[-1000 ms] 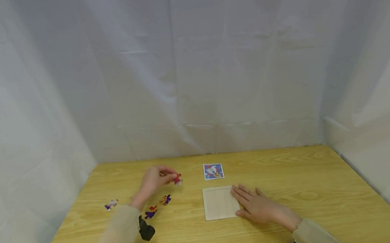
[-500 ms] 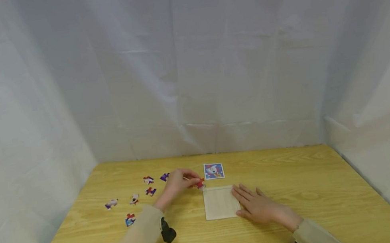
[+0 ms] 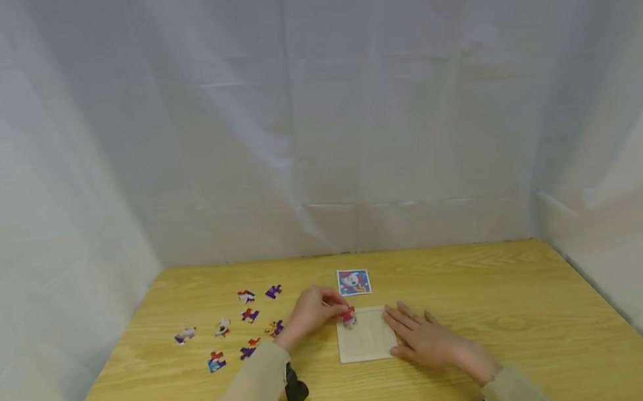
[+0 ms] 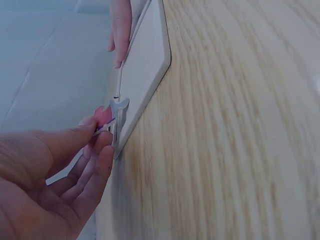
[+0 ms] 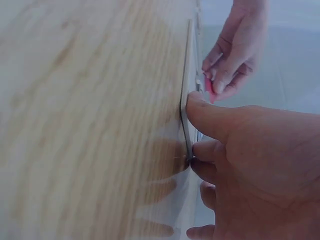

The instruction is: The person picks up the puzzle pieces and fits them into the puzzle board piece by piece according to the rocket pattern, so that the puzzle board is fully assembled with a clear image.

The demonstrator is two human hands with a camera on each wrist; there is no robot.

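My left hand (image 3: 313, 311) pinches a red puzzle piece (image 3: 348, 316) between thumb and fingers at the far left corner of a pale square puzzle board (image 3: 365, 344). The left wrist view shows the piece (image 4: 111, 114) touching the board's edge (image 4: 145, 65). My right hand (image 3: 423, 338) lies flat on the table with fingers straight, pressing the board's right edge; the right wrist view shows its thumb (image 5: 215, 120) against the board (image 5: 186, 95).
Several loose puzzle pieces (image 3: 246, 321) are scattered on the wooden table (image 3: 536, 308) to the left of the board. A small picture card (image 3: 353, 282) lies just beyond the board. White curtains enclose the table on three sides.
My left hand has carried the red piece rightward from the scattered pieces to the board's far left corner. The right hand has stayed on the board.
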